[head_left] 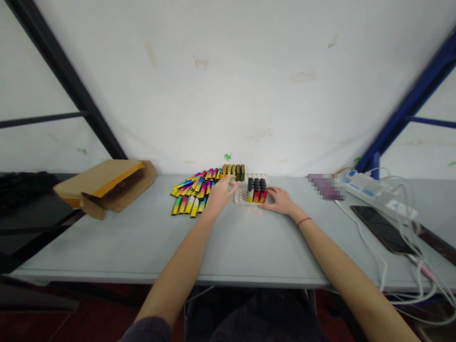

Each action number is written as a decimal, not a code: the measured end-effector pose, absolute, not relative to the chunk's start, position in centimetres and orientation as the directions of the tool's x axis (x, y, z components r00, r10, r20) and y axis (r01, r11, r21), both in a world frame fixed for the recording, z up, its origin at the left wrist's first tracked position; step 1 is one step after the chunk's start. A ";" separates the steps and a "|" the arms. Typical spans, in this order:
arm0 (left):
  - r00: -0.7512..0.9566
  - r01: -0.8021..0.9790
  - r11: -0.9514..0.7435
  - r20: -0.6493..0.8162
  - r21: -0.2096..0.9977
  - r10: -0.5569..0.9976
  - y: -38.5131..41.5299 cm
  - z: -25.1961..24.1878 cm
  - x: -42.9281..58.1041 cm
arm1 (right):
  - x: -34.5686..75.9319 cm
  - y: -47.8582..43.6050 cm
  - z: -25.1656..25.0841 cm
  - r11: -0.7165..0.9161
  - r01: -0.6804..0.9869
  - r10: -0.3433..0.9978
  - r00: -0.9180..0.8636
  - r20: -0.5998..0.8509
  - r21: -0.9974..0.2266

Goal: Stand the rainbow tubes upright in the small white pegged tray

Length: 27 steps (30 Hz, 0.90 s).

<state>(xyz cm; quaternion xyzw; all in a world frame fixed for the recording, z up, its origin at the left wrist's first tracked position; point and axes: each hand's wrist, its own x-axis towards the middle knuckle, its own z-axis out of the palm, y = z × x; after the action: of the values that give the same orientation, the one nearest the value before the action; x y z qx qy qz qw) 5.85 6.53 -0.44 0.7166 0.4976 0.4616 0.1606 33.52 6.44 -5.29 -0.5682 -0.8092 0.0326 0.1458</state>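
Cigarette lighters [257, 191] with dark tops and red or yellow bodies stand upright in rows, filling the right part of a white tray [241, 201] with round holes. My right hand [281, 201] holds the tray's right end, its thumb at the front corner and its fingers along the side. Over the tray's left side is my left hand [223, 191], fingers stretched out and apart, with nothing visible in them. Just left of it lies a loose pile of shiny, rainbow-coloured metallic tubes [194, 190]. Behind the left hand stands a block of gold-and-dark upright pieces [233, 171], partly hidden.
A second white holed tray [261, 177] sits behind the lighters. At left, an opened brown paper bag [107, 183] lies on the grey table [228, 256]. On the right are a phone [383, 229], a blurred purple item [327, 186], a white power strip [379, 194] and tangled cables.
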 end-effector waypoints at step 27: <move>-0.376 0.841 0.257 0.173 0.477 0.910 8.1 0.8 -3.1 | 33.6 6.7 -5.6 0.363 0.891 0.925 -0.310 0.220 -0.273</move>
<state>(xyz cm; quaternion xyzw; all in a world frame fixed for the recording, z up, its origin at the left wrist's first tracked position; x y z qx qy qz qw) -3.08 8.10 0.79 0.5543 0.7897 0.2536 0.0685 33.60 6.72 -5.62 -0.5619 -0.8077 0.0503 0.1710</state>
